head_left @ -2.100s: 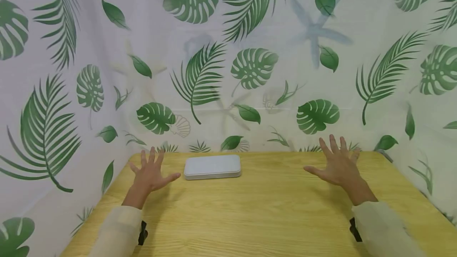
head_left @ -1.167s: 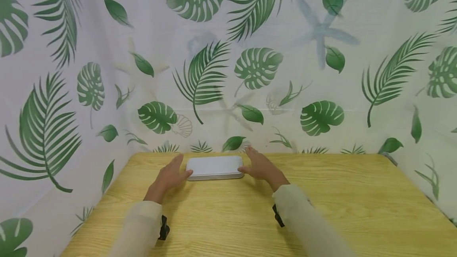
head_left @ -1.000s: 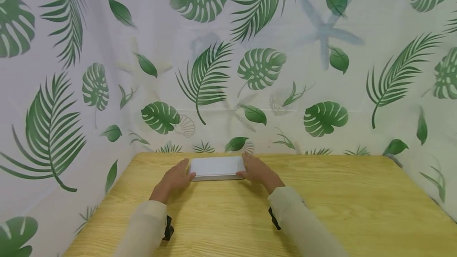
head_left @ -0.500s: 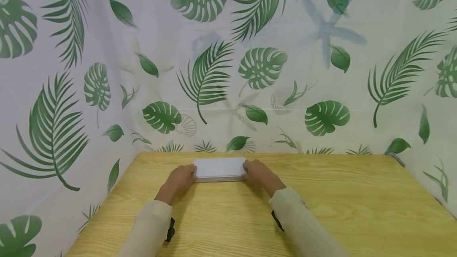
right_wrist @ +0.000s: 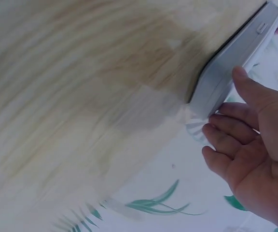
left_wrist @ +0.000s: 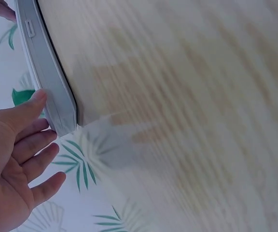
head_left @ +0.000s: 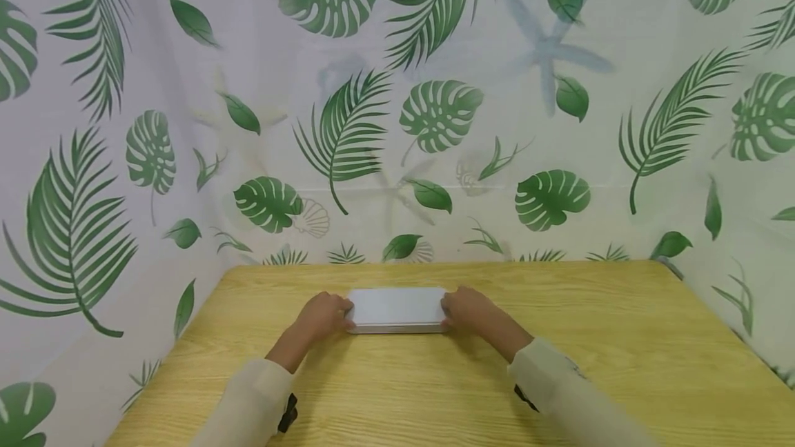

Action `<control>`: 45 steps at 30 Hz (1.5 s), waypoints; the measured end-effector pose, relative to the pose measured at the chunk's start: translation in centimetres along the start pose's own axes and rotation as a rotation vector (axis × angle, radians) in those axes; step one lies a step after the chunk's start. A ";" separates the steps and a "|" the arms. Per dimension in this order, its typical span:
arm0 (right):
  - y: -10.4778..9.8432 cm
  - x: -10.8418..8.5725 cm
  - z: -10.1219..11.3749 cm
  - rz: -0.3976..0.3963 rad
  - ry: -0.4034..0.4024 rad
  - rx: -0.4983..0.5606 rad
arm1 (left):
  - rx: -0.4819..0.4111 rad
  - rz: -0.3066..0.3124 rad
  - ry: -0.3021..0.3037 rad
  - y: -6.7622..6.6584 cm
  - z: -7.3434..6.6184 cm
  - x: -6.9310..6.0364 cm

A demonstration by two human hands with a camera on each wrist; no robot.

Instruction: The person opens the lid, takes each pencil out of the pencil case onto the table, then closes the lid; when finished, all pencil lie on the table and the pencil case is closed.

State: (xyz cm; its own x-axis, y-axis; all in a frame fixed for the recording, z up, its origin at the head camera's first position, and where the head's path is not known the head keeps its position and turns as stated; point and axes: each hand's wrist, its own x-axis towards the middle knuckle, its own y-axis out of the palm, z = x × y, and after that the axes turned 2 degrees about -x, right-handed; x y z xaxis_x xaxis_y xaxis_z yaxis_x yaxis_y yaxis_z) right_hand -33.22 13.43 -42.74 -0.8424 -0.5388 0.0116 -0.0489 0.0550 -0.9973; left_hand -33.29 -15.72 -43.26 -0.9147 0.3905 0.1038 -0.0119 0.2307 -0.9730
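Note:
A flat white rectangular case (head_left: 396, 307) with rounded corners and greyer sides is over the back middle of the table. In the left wrist view a small latch-like piece shows on the case's long side (left_wrist: 47, 67). My left hand (head_left: 323, 316) pinches its left end, thumb on the near side and fingers behind the end. At the opposite end my right hand (head_left: 472, 312) pinches it in the same way, as the right wrist view of that hand (right_wrist: 255, 150) also shows. Whether the case rests on the table or is slightly raised, I cannot tell.
The wood-grain table (head_left: 410, 392) reaches back to a white curtain (head_left: 484, 109) printed with green leaves, which also hangs along both sides. A small grey piece (head_left: 669, 267) lies at the table's back right corner. Black straps (head_left: 288, 414) circle the wrists under pale sleeves.
Both hands, spread wide at first, have come inward and taken hold of the case by its ends. The case has moved nearer and a little to the right along the table.

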 end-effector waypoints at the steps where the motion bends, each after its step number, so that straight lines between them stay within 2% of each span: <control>1: 0.0 -0.5 0.0 0.008 -0.011 -0.024 | -0.002 -0.003 0.008 0.1 -0.3 -0.1; 4: -0.1 -2.1 -0.1 -0.008 -0.041 -0.066 | -0.005 -0.002 0.026 0.3 -1.1 -0.5; 9: -0.1 -4.6 -0.3 -0.054 -0.075 -0.078 | 0.012 -0.002 0.067 0.5 -2.3 -1.5; 14: -0.5 -7.1 -0.1 -0.074 -0.094 -0.067 | 0.057 -0.029 0.127 0.5 -3.8 -2.7; 20: -0.5 -8.8 0.0 -0.091 -0.104 -0.042 | 0.126 -0.072 0.176 0.6 -5.0 -3.7; 24: -0.5 -8.9 0.0 -0.110 -0.100 -0.016 | 0.123 -0.058 0.170 0.5 -5.1 -3.9; 29: -0.6 -8.4 0.6 -0.121 -0.074 0.037 | -0.034 0.029 0.111 0.4 -4.5 -3.7; 33: -0.3 -7.5 1.8 -0.115 -0.094 0.038 | -0.177 0.114 0.087 0.5 -3.9 -3.2; 37: 0.3 -6.3 3.1 -0.128 -0.154 -0.071 | -0.279 0.171 0.108 1.0 -3.5 -2.7; 40: 0.9 -5.5 3.9 -0.126 -0.171 -0.163 | -0.333 0.182 0.119 1.5 -3.6 -2.4; 42: 1.4 -5.2 4.3 -0.113 -0.166 -0.206 | -0.332 0.187 0.117 1.8 -3.8 -2.3; 45: 1.9 -5.0 4.8 -0.086 -0.142 -0.265 | -0.258 0.186 0.118 2.0 -4.3 -2.2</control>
State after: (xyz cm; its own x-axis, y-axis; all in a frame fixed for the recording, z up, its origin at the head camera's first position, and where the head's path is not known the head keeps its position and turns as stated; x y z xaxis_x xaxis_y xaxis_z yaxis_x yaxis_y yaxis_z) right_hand -26.54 12.14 -44.99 -0.7462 -0.6623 0.0665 -0.2707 0.2108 -0.9393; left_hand -29.55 -12.25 -44.57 -0.8386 0.5438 -0.0323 0.2668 0.3582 -0.8947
